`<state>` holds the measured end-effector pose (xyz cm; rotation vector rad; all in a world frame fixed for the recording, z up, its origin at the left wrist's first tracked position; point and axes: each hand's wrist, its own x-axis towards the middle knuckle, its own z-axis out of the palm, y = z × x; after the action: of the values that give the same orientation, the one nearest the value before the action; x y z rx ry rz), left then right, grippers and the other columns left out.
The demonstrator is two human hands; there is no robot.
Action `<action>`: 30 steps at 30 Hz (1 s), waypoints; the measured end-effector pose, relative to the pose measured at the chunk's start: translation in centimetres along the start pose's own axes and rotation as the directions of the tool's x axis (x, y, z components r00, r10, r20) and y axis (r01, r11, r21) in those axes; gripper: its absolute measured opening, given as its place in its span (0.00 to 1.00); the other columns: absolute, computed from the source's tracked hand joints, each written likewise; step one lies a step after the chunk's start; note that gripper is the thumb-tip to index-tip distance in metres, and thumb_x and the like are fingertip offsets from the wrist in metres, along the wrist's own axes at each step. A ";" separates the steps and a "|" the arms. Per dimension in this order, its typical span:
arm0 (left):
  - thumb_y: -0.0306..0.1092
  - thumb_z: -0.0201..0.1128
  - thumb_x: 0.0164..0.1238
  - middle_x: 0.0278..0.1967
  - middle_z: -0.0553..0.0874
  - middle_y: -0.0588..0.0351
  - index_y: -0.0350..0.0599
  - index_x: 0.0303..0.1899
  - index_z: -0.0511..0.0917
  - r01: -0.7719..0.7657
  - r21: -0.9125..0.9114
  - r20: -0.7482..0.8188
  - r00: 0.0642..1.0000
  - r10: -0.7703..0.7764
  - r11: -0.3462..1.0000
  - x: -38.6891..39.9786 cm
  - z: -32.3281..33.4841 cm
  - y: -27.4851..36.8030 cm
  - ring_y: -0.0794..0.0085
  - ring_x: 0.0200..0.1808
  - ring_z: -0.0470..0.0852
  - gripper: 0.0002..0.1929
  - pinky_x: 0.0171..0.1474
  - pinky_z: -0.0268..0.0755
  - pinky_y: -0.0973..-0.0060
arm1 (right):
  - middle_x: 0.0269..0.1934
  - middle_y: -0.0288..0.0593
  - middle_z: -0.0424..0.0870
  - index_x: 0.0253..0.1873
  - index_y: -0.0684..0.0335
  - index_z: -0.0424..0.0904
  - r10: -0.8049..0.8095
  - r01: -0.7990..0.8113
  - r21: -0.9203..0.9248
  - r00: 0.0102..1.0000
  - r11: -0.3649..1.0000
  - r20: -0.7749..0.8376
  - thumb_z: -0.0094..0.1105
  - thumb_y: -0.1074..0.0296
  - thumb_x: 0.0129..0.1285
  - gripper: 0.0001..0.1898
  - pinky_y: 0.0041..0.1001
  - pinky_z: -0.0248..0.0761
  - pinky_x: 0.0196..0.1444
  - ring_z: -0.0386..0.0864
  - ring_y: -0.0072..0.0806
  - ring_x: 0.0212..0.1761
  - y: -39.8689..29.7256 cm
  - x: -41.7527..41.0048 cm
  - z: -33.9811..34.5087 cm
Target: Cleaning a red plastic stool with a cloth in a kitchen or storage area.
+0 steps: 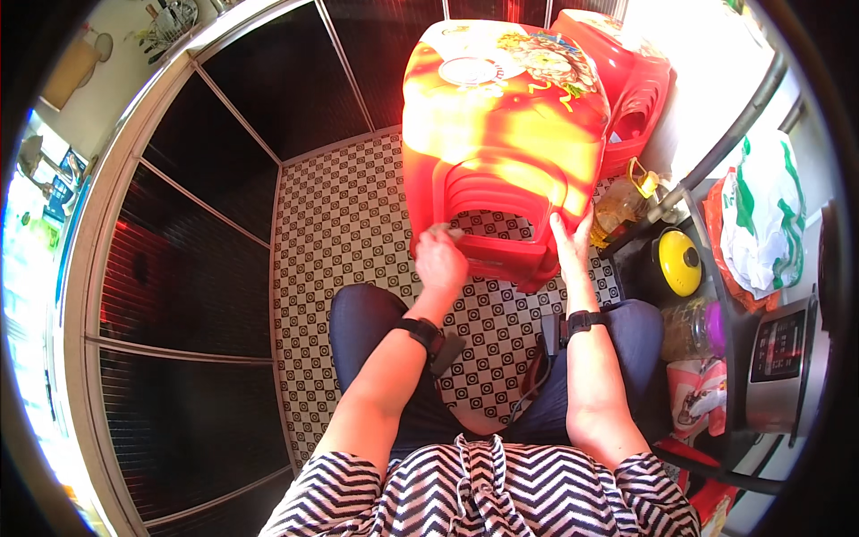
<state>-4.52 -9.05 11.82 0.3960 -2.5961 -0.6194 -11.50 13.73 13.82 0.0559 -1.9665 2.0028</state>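
Observation:
A red plastic stool [496, 248] with a printed noodle picture on its seat stands on the floor in front of me, in strong sunlight. My left hand [441, 262] is at the lower left of its side opening, closed around a small greyish-brown piece, perhaps a cloth. Much of that piece is hidden by the fingers. At the stool's right edge, my right hand [572, 248] grips the leg, thumb in front and fingers on the outer side. Both wrists wear black bands.
A second red stool [634, 101] stands behind at right. Dark ribbed panel doors [181, 295] line the left. A shelf rack on the right carries a white-and-green plastic bag [765, 215], a yellow-lidded pot [679, 262], a purple-lidded jar [691, 329] and a silver appliance [782, 362]. An oil bottle [617, 208] stands near the stool.

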 end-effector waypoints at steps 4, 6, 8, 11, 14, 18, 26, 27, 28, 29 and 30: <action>0.29 0.54 0.62 0.47 0.79 0.41 0.42 0.49 0.78 0.208 0.107 0.145 0.964 -0.222 0.972 1.7 -0.2 0.1 0.48 0.46 0.82 0.14 0.48 0.77 0.57 | 0.67 0.48 0.64 0.73 0.61 0.52 0.114 -0.116 0.067 0.992 0.991 0.046 0.70 0.68 0.60 0.42 0.36 0.59 0.70 0.63 0.33 0.69 0.3 0.4 -0.7; 0.30 0.55 0.61 0.47 0.78 0.41 0.39 0.49 0.79 0.081 0.164 0.131 0.986 -0.103 0.983 1.2 0.9 -0.1 0.48 0.47 0.81 0.15 0.48 0.77 0.58 | 0.66 0.46 0.67 0.72 0.61 0.53 0.161 -0.171 0.130 0.984 0.977 0.082 0.72 0.70 0.58 0.42 0.35 0.60 0.69 0.66 0.32 0.67 0.1 0.3 -0.5; 0.30 0.55 0.61 0.48 0.78 0.42 0.41 0.48 0.80 0.029 0.189 0.179 0.982 -0.064 0.982 0.7 1.4 0.0 0.48 0.48 0.81 0.14 0.49 0.77 0.59 | 0.65 0.46 0.68 0.72 0.61 0.54 0.157 -0.164 0.117 0.985 0.979 0.066 0.72 0.70 0.58 0.41 0.34 0.61 0.69 0.67 0.32 0.66 0.0 0.2 -0.4; 0.30 0.56 0.60 0.49 0.79 0.45 0.45 0.46 0.82 -0.046 0.158 0.215 0.977 0.011 0.986 0.6 2.0 0.3 0.50 0.50 0.80 0.13 0.50 0.77 0.60 | 0.65 0.46 0.68 0.72 0.62 0.54 0.143 -0.147 0.098 0.989 0.984 0.044 0.72 0.70 0.58 0.41 0.34 0.61 0.69 0.67 0.31 0.66 0.1 0.4 -0.6; 0.28 0.55 0.59 0.51 0.80 0.51 0.49 0.46 0.83 -0.195 -0.001 0.298 0.936 0.187 0.981 -1.1 2.7 1.9 0.56 0.52 0.80 0.14 0.53 0.76 0.61 | 0.65 0.46 0.68 0.71 0.64 0.55 0.141 -0.144 0.074 0.989 0.987 0.049 0.72 0.70 0.58 0.40 0.33 0.61 0.69 0.67 0.31 0.66 0.3 0.1 -0.2; 0.26 0.53 0.59 0.52 0.80 0.49 0.48 0.48 0.82 -0.155 -0.165 0.314 0.928 0.201 0.974 -3.6 2.0 4.1 0.55 0.51 0.81 0.17 0.54 0.76 0.60 | 0.65 0.47 0.68 0.71 0.66 0.55 0.129 -0.130 0.020 0.991 0.991 0.042 0.71 0.70 0.59 0.40 0.33 0.61 0.69 0.67 0.32 0.66 0.9 0.1 -0.9; 0.33 0.58 0.63 0.48 0.77 0.47 0.45 0.47 0.80 0.157 0.189 0.104 0.978 -0.179 0.969 0.9 1.1 -0.9 0.50 0.47 0.80 0.12 0.47 0.77 0.58 | 0.66 0.47 0.67 0.72 0.65 0.53 0.074 -0.076 0.073 0.997 0.994 0.027 0.69 0.72 0.60 0.40 0.32 0.61 0.69 0.66 0.32 0.66 1.1 0.1 -0.2; 0.34 0.58 0.63 0.50 0.76 0.47 0.44 0.48 0.79 0.097 0.207 0.111 0.986 -0.121 0.974 0.9 1.5 -1.1 0.50 0.48 0.80 0.13 0.46 0.78 0.59 | 0.66 0.47 0.67 0.72 0.65 0.53 0.075 -0.077 0.070 0.997 0.995 0.030 0.69 0.72 0.60 0.40 0.32 0.61 0.69 0.66 0.32 0.66 1.2 0.0 -0.1; 0.36 0.59 0.63 0.49 0.76 0.48 0.42 0.46 0.81 0.072 0.228 0.084 0.992 -0.093 0.971 0.9 1.8 -1.3 0.52 0.49 0.79 0.13 0.44 0.79 0.61 | 0.67 0.46 0.66 0.72 0.65 0.53 0.087 -0.090 0.098 0.996 0.991 0.037 0.69 0.72 0.60 0.40 0.32 0.61 0.69 0.66 0.32 0.66 1.3 0.0 0.1; 0.36 0.59 0.63 0.49 0.76 0.48 0.42 0.46 0.81 0.077 0.226 0.082 0.992 -0.098 0.971 1.0 2.1 -1.5 0.52 0.49 0.79 0.13 0.44 0.79 0.61 | 0.67 0.46 0.66 0.73 0.64 0.53 0.097 -0.102 0.126 0.994 0.987 0.046 0.69 0.72 0.60 0.40 0.32 0.60 0.69 0.66 0.31 0.67 1.3 0.0 0.3; 0.36 0.59 0.62 0.49 0.76 0.49 0.41 0.44 0.82 0.035 0.280 0.147 0.986 -0.079 0.959 1.3 1.7 -0.9 0.52 0.49 0.78 0.12 0.44 0.79 0.62 | 0.67 0.46 0.66 0.73 0.64 0.53 0.097 -0.102 0.120 0.994 0.988 0.047 0.69 0.72 0.60 0.40 0.32 0.60 0.69 0.66 0.31 0.67 1.5 0.0 0.0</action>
<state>-6.32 -9.64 10.45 0.5308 -2.8411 -0.3152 -11.92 13.71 12.38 0.0278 -1.9042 2.2009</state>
